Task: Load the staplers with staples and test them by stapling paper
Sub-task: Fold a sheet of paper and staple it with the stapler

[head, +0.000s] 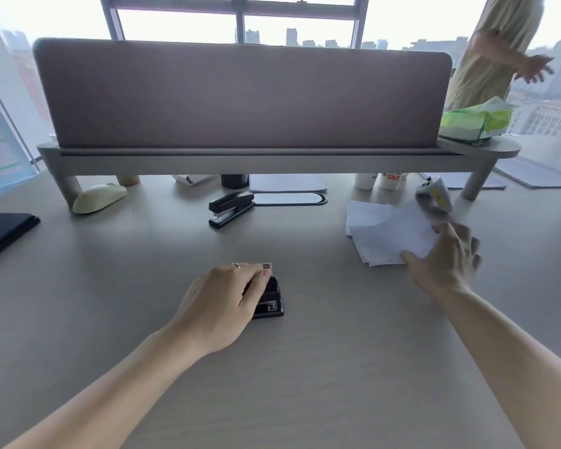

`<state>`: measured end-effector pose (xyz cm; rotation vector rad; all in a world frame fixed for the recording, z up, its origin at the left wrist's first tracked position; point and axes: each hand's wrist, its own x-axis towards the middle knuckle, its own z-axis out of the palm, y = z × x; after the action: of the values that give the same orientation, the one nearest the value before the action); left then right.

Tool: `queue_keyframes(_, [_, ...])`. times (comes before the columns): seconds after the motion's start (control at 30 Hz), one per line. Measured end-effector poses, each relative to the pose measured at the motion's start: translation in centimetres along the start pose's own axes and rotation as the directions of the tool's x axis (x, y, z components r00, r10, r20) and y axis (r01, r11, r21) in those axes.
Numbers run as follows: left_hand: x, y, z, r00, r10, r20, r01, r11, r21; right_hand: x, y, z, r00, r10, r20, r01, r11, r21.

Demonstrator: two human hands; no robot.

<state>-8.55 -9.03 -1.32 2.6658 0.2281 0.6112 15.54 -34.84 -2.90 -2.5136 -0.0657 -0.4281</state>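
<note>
A small black stapler (pixel 269 299) lies on the grey desk in the middle, and my left hand (pixel 222 303) is wrapped over it, gripping it. A small staple box (pixel 268 266) shows just past my fingertips. My right hand (pixel 447 257) grips the near right edge of a loose pile of white paper sheets (pixel 386 231) at the right. A second, larger black stapler (pixel 230 208) rests closed farther back, near the desk's middle, untouched.
A raised shelf with a fabric partition (pixel 243 95) spans the back. Beneath and around it are a cream mouse (pixel 99 197), a black cup (pixel 235 181), paper cups (pixel 390 180), a white controller (pixel 434 192). A black phone (pixel 4 230) lies left. Another person (pixel 499 53) stands back right.
</note>
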Motion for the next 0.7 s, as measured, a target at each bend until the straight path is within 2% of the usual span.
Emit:
queue_keyframes(0.1, [0.0,0.0,0.0,1.000,0.002,0.002,-0.002,1.000,-0.001,-0.4,0.0,0.1,0.997,-0.072,-0.028,0.075,0.992,0.099])
queue_keyframes(0.23, [-0.1,0.0,0.1,1.000,-0.011,0.002,0.011,1.000,0.011,-1.2,-1.1,-0.6,0.994,-0.011,-0.106,0.057,0.896,0.440])
queue_keyframes(0.27, [-0.1,0.0,0.1,1.000,-0.015,0.005,0.015,1.000,0.018,-1.3,-1.8,-0.9,0.995,0.017,-0.095,0.039,0.832,0.554])
queue_keyframes(0.33, [-0.1,0.1,0.0,1.000,-0.016,0.013,0.016,1.000,0.022,-1.6,-3.3,-1.6,0.998,0.039,-0.050,0.013,0.639,0.769])
queue_keyframes(0.37, [-0.1,0.2,0.0,1.000,-0.017,0.017,0.016,1.000,0.024,-1.7,-3.9,-1.9,0.999,0.029,-0.026,0.005,0.557,0.831])
queue_keyframes(0.43, [-0.2,0.4,-0.2,1.000,-0.016,0.022,0.015,0.999,0.030,-2.1,-4.8,-2.3,0.999,-0.031,0.031,-0.012,0.474,0.880])
queue_keyframes(0.5, [-0.3,0.6,-0.4,1.000,-0.009,0.020,0.009,1.000,0.028,-2.5,-5.0,-1.8,0.990,-0.094,0.106,-0.050,0.469,0.882])
queue_keyframes(0.7, [-0.2,0.4,-0.2,1.000,-0.018,0.013,0.018,1.000,0.008,-5.9,-5.6,0.1,0.927,-0.256,0.273,-0.068,0.603,0.795])
